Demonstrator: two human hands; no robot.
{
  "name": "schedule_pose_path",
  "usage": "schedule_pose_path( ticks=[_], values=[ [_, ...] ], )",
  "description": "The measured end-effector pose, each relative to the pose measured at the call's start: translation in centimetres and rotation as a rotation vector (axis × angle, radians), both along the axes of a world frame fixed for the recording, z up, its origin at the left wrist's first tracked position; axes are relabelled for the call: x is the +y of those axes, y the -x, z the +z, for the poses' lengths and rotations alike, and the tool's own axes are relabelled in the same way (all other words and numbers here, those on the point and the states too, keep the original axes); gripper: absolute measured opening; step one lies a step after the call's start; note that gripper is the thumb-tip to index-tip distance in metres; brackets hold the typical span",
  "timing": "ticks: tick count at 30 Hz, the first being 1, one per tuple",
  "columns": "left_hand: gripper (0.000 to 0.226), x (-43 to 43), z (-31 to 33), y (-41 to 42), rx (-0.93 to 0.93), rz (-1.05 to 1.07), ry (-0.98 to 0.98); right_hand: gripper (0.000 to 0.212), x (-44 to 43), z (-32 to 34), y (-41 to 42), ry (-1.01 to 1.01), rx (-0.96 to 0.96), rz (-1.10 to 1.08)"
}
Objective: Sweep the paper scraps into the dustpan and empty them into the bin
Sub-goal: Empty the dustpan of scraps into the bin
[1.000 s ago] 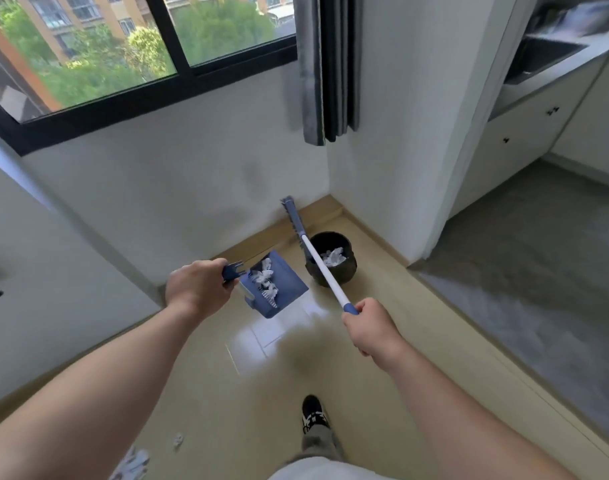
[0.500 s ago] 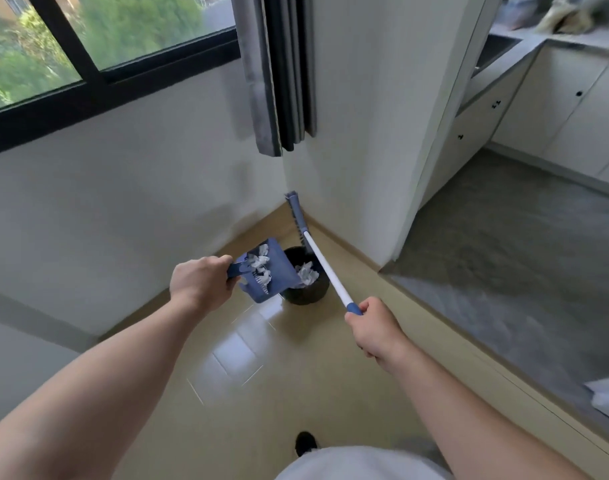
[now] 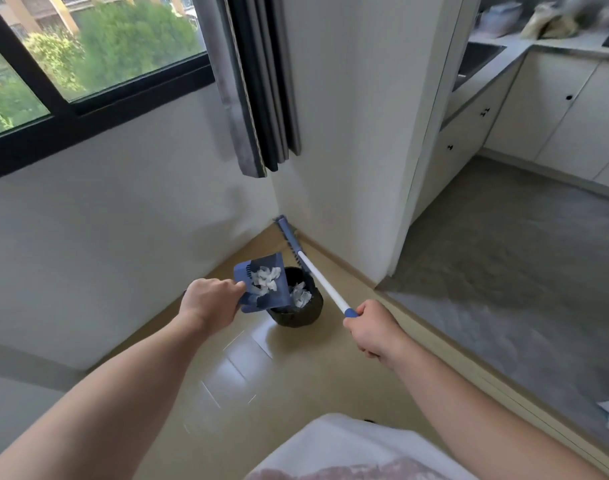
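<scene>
My left hand (image 3: 208, 303) grips the handle of a blue dustpan (image 3: 277, 301), which is tilted over the left rim of a small black bin (image 3: 296, 315). White paper scraps (image 3: 266, 278) lie in the pan, and more scraps (image 3: 301, 295) show inside the bin. My right hand (image 3: 374, 329) holds the blue end of a white broom handle (image 3: 325, 284). The blue broom head (image 3: 287, 233) reaches into the room corner beyond the bin.
White walls meet at the corner behind the bin, under a grey curtain (image 3: 258, 98) and a black-framed window (image 3: 88, 109). To the right, a grey floor (image 3: 503, 271) leads to white kitchen cabinets (image 3: 545, 116). Glossy beige floor (image 3: 261, 393) lies between me and the bin.
My left hand carried the dustpan rightward from beside the bin to over its rim and tilted it. The view swung right. My right hand kept its hold on the broom.
</scene>
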State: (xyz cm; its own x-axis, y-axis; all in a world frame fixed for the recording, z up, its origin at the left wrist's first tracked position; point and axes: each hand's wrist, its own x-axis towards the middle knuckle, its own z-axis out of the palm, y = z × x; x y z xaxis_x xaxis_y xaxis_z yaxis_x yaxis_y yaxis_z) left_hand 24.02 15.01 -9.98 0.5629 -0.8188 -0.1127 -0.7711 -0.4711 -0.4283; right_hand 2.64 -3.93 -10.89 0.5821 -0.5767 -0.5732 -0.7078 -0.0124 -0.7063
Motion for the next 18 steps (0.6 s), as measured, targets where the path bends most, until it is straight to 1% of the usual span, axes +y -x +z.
schedule_pose_path(
  ticks=[5, 13, 18],
  values=[
    [0.019, -1.1, -0.2, -0.4, -0.014, -0.025, -0.006, 0.011, -0.9, -0.6, -0.7, -0.018, 0.014, -0.002],
    [0.021, -1.8, 0.1, -1.1, -0.057, -0.087, -0.006, 0.018, -1.7, -1.5, -1.2, -0.017, 0.057, -0.003],
    [0.020, -2.0, 0.6, -1.1, -0.064, -0.080, -0.022, 0.016, -1.7, -1.7, -1.0, -0.012, 0.068, -0.008]
  ],
)
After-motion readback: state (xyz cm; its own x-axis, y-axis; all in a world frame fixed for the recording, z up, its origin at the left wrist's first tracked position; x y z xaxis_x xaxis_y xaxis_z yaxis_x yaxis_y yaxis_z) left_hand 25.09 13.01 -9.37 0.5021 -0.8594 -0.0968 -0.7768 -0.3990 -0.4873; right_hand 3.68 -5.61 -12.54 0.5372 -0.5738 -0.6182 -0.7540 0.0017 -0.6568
